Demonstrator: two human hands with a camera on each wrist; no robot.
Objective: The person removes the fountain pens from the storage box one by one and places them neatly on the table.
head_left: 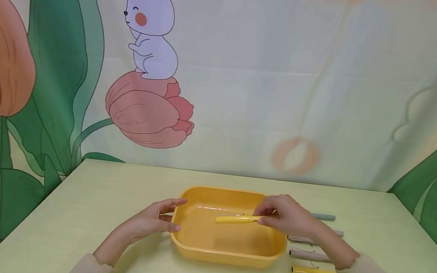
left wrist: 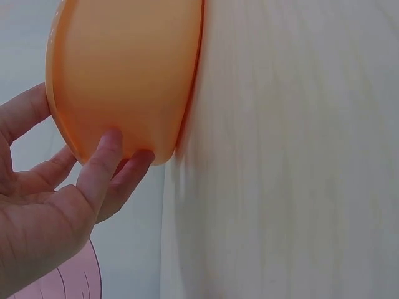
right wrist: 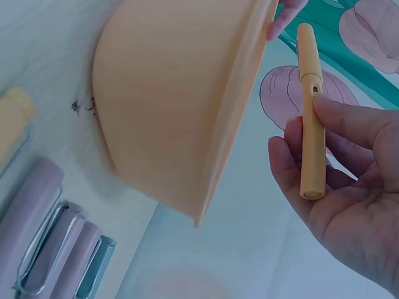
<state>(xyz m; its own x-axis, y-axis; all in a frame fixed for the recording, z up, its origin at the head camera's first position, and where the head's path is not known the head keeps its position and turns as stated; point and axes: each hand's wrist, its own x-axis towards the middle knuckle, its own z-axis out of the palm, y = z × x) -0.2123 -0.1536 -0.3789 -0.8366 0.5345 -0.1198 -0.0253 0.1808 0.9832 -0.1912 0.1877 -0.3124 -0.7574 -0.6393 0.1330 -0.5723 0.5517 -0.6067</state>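
Observation:
A yellow plastic basin (head_left: 228, 258) stands on the table, its inside facing up. At its left end my left hand (head_left: 154, 219) holds the rim, some fingers over the edge and others against the outer wall (left wrist: 124, 81). My right hand (head_left: 287, 217) pinches a capped yellow pen (head_left: 235, 219) between thumb and fingers, above the basin's inside. In the right wrist view the pen (right wrist: 313, 137) stands nearly upright, its cap end up and a small window in the barrel by the thumb.
Right of the basin several pens lie in a column: a teal pen (head_left: 324, 217), a mauve pen (head_left: 309, 255) with others like it, and a yellow pen (head_left: 312, 272). They lie partly under my right forearm. A printed cloth (head_left: 245, 91) hangs behind the table.

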